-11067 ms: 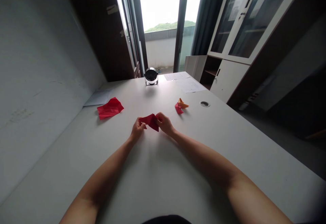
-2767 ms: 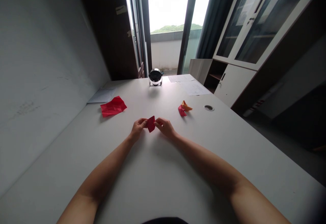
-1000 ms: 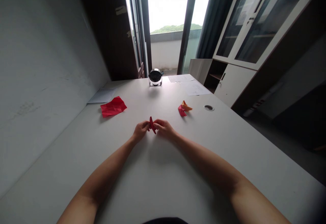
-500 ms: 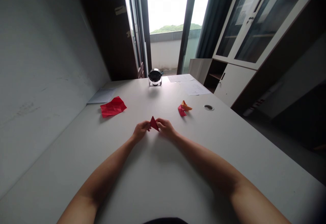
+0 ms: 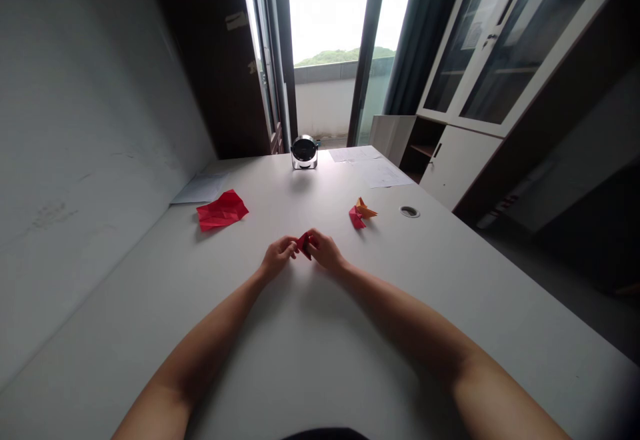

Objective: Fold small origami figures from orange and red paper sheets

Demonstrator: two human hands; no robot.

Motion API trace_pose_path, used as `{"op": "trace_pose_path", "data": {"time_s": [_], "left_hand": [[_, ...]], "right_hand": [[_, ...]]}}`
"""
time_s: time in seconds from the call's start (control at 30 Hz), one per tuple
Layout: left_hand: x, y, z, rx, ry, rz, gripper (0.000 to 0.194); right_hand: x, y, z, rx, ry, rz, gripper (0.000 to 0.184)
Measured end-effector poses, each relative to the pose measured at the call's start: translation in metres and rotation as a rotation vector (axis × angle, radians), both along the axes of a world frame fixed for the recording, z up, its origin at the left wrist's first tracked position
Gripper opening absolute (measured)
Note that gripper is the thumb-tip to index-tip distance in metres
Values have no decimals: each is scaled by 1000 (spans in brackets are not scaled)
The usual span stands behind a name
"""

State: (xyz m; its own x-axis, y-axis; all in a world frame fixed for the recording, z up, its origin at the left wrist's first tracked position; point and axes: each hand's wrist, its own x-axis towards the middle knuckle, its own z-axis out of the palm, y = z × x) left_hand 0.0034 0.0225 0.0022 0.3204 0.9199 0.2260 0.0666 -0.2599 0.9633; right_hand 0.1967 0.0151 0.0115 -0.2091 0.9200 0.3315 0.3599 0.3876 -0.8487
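A small piece of folded red paper (image 5: 302, 243) is held between my two hands over the middle of the white table. My left hand (image 5: 279, 255) pinches its left corner. My right hand (image 5: 324, 250) grips the right side, with fingers bent over the upper edge and covering part of it. A dark fold or opening shows near the right fingers. To the left lies a creased red sheet of paper (image 5: 223, 211). On the right sit a folded red paper piece (image 5: 357, 217) and an orange one (image 5: 367, 208), touching each other.
A round black device on a metal stand (image 5: 305, 152) stands at the table's (image 5: 310, 347) far side. Flat white papers (image 5: 385, 173) lie at the back right, others (image 5: 200, 188) at the back left by the wall. A cable hole (image 5: 410, 212) is near the right edge.
The red paper has turned, and its pointed top is now covered by my right fingers, which have shifted up and over it. My left hand has hardly moved.
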Motion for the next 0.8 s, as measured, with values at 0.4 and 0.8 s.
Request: {"op": "trace_pose_path", "data": {"time_s": [0.4,0.8], "left_hand": [[-2,0,7,-63,-54,-33,37],[-3,0,6,-109,-6,-106,33]], "right_hand": [[-2,3,-3,67,126,41,15],[-1,2,-1,80,155,20,25]]}}
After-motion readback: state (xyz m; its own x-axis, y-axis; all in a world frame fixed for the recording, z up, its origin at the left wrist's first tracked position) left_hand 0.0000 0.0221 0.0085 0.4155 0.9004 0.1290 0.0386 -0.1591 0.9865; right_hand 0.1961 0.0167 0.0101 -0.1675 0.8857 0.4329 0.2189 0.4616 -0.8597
